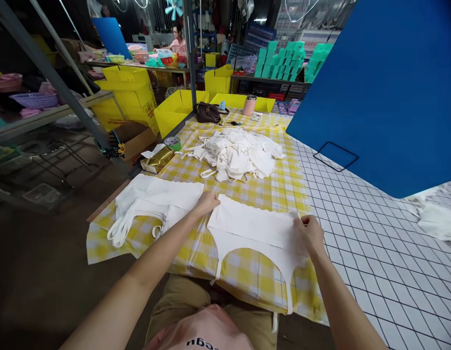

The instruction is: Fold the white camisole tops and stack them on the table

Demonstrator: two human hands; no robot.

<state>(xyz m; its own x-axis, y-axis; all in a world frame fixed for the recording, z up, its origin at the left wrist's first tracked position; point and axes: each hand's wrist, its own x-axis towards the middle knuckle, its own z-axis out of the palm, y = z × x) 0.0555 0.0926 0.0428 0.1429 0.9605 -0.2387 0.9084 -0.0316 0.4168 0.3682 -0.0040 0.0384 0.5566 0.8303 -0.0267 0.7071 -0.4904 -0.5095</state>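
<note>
A white camisole top [252, 228] lies spread on the yellow checked tablecloth [243, 272], its straps toward me and one hanging over the table's front edge. My left hand [207, 201] pinches its upper left corner. At the opposite side edge, my right hand [312, 233] is closed on the fabric. To the left lies a flat stack of similar white tops [155, 192], with strap loops at its near side. Farther back sits a loose heap of white garments [243, 153].
Behind the heap are a dark handbag [208, 113] and a pink tumbler [249, 105]. Green tape [172, 143] and a gold packet [157, 160] lie at the left edge. A large blue board [386, 97] stands right, over a grid-patterned cloth [356, 233]. A person [178, 41] sits far back.
</note>
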